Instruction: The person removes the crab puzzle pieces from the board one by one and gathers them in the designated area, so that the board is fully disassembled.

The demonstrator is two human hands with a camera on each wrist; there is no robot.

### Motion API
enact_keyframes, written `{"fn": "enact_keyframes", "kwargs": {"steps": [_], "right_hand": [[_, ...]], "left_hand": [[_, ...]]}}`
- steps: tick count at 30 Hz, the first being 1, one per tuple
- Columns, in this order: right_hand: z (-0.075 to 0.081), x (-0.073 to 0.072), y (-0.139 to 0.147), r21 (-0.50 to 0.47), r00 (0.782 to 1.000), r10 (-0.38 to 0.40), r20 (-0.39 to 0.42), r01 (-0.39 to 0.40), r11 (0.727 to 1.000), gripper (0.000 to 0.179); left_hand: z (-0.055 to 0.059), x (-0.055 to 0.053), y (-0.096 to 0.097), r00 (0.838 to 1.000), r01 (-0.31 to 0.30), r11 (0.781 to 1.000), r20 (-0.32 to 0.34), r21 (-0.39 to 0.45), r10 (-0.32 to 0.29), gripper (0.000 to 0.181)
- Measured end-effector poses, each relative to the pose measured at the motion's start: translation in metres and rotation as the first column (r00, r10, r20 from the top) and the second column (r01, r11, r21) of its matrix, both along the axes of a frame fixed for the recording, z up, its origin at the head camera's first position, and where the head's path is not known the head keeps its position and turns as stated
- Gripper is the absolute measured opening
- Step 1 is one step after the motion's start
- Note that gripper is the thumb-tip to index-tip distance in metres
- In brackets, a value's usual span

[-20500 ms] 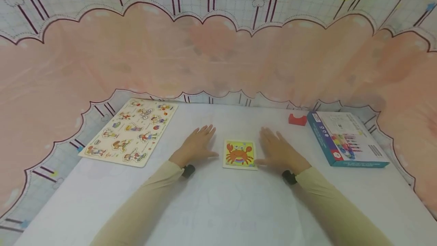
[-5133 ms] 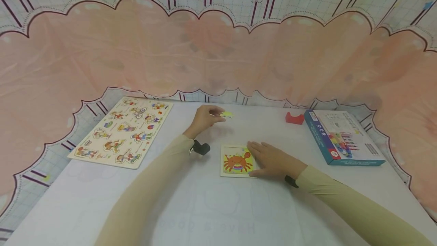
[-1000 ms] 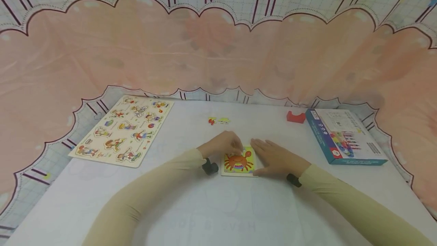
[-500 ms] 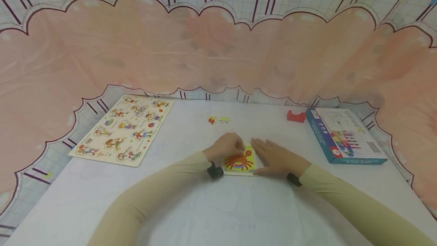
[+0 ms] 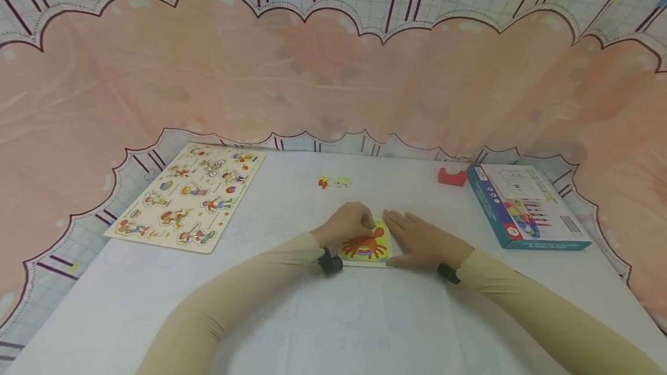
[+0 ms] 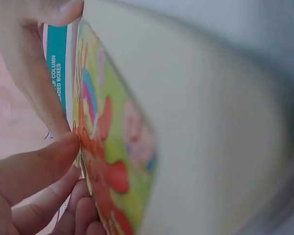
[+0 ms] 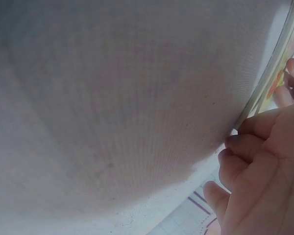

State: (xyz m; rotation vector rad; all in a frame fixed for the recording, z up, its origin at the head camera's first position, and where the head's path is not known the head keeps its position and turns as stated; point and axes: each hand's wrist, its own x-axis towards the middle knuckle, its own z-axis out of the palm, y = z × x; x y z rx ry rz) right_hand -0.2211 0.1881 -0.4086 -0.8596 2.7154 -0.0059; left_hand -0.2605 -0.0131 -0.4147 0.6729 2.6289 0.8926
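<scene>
A square crab jigsaw puzzle (image 5: 366,249) in a pale frame lies at the middle of the white table. My left hand (image 5: 348,223) bends over its upper left part, thumb and fingertips pinching a puzzle piece at the picture; the left wrist view shows the thumb (image 6: 63,149) against the edge of the orange crab picture (image 6: 103,161). That hand covers the frame's left side. My right hand (image 5: 424,241) lies with extended fingers along the puzzle's right edge, fingertips touching the frame in the right wrist view. Behind lie two loose puzzle pieces, one red and yellow (image 5: 323,182), one yellow-green (image 5: 341,182).
A large board with pictures of children (image 5: 193,198) lies at the left. At the right are a blue-edged box (image 5: 531,207) and a red notched block (image 5: 451,177). A patterned cloth (image 5: 333,85) hangs behind the table.
After setting the yellow-green piece down by the red and yellow one, my left hand came to the puzzle and shifted slightly right over it. My right hand has stayed at the puzzle's edge.
</scene>
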Motion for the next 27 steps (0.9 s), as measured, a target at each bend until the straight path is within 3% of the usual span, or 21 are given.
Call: {"fn": "enact_keyframes", "kwargs": {"steps": [13, 21, 27], "right_hand": [[-0.0016, -0.0003, 0.0005, -0.01, 1.0, 0.002, 0.002, -0.002, 1.0, 0.101], [-0.0017, 0.0, -0.0002, -0.012, 1.0, 0.016, -0.011, -0.016, 1.0, 0.099], [0.0007, 0.0015, -0.0014, -0.021, 1.0, 0.019, -0.005, -0.019, 1.0, 0.098]], "left_hand": [[-0.0045, -0.0022, -0.0012, 1.0, -0.027, 0.995, 0.009, 0.101, 0.026, 0.01], [-0.0047, -0.0042, 0.0007, 0.998, -0.044, 0.989, 0.054, 0.143, 0.037, 0.033], [-0.0051, -0.0044, 0.0021, 0.999, -0.045, 0.992, 0.035, 0.12, 0.041, 0.034]]}}
